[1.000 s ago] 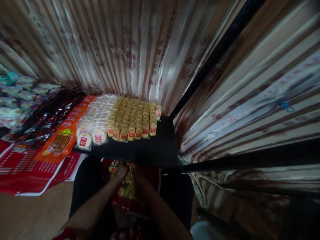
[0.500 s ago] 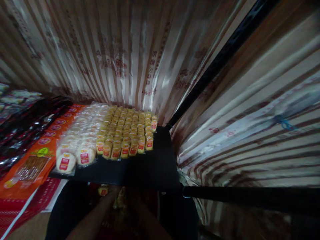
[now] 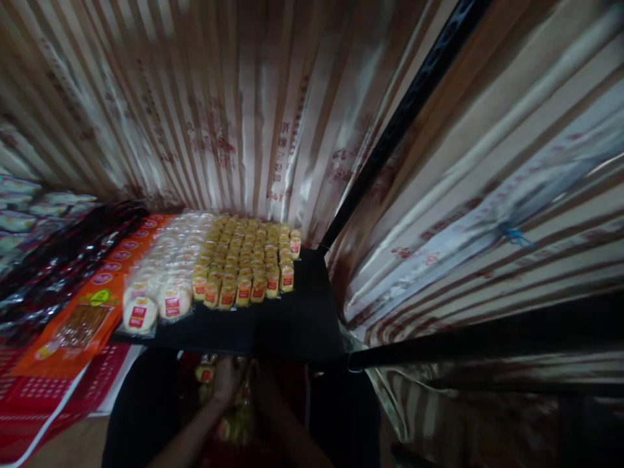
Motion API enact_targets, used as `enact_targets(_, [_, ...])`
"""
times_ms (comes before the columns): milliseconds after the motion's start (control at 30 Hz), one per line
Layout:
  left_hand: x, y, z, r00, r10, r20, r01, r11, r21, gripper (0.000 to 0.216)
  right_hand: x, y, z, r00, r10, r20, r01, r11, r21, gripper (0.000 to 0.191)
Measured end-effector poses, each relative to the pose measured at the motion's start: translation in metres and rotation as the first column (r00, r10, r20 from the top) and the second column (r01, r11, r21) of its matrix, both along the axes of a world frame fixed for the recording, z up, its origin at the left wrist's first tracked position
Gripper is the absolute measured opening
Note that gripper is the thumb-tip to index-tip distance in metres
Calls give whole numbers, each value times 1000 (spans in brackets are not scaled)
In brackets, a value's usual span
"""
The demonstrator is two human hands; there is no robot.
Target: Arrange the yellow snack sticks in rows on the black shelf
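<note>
My left hand is low in the head view, between my knees and just under the table's front edge. Its fingers look curled inward, but what they hold, if anything, is lost in the dark. Close beside it, my right hand lies in deep shadow, its fingers not readable. Wrapped yellow snack packets lie below and between both hands. Another yellow packet with a red label shows left of my left hand. On the black table above, similar yellow packets stand in tight rows.
Round white wrapped crackers stand left of the yellow rows. Further left are orange snack bags, dark shiny packets and a red perforated basket. A black pole slants up before the striped sheeting; a dark bar runs right.
The view has shifted, so the table goods sit slightly further right at the left side. My left hand shows more clearly and a bit higher. The rows on the table look unchanged.
</note>
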State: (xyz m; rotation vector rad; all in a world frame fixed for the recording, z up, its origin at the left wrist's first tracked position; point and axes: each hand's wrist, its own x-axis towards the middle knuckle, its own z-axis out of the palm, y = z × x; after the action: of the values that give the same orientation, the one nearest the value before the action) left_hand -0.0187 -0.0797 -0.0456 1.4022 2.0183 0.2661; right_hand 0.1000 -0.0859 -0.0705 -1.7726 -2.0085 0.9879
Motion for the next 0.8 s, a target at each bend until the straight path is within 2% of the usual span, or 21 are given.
enact_targets(133, [-6, -27, 9, 998, -27, 54, 17, 982, 187, 29, 4, -12, 17, 999, 46, -25, -44, 996, 73, 46])
enact_targets(233, [-13, -46, 14, 989, -76, 127, 37, 957, 287, 27, 10, -24, 32, 993, 106, -59, -98, 988, 122, 45])
enact_targets(367, [-14, -59, 37, 979, -121, 165, 47, 918, 394, 22, 18, -37, 49, 985, 153, -84, -138, 978, 159, 41])
enact_targets(600, [0, -52, 103, 946, -263, 190, 108, 807, 580, 25, 32, -37, 85, 987, 136, -91, -86, 902, 422, 36])
enact_targets(700, [8, -45, 119, 932, -320, 171, 147, 763, 630, 24, 42, -33, 106, 987, 102, -121, -33, 882, 471, 35])
enact_targets(800, [19, -31, 129, 919, -360, 157, 174, 732, 658, 24, 53, -25, 125, 977, 51, -209, 52, 887, 459, 32])
